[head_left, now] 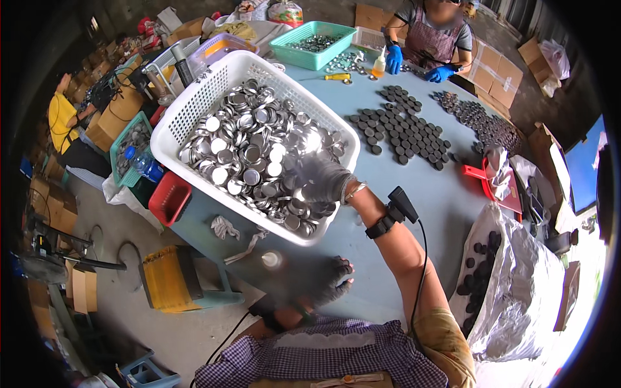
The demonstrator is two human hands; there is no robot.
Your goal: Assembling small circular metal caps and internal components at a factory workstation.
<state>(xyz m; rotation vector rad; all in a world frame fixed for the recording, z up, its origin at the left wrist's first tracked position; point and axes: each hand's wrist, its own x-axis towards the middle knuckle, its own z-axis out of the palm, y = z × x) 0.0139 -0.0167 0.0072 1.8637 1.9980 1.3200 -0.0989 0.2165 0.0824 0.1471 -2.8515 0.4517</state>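
Observation:
A large white perforated basket (169,123) full of shiny round metal caps (252,155) stands tilted across the table to my front left. My right hand (323,180), in a grey glove, is down among the caps at the basket's right side; motion smears its fingers. Near the table's front edge, my left hand (317,282) wears a dark glove with bare fingertips. Its fingers are curled, and something dark seems to sit at their tips, too blurred to name. A small white-capped bottle (272,260) stands beside it.
Many black round caps (407,132) lie on the blue-grey table (446,200). Across it, a person in blue gloves (394,59) works by a green basket (278,48). A red tray (169,197) is at left; a silver sack (524,278) with black pieces is at right.

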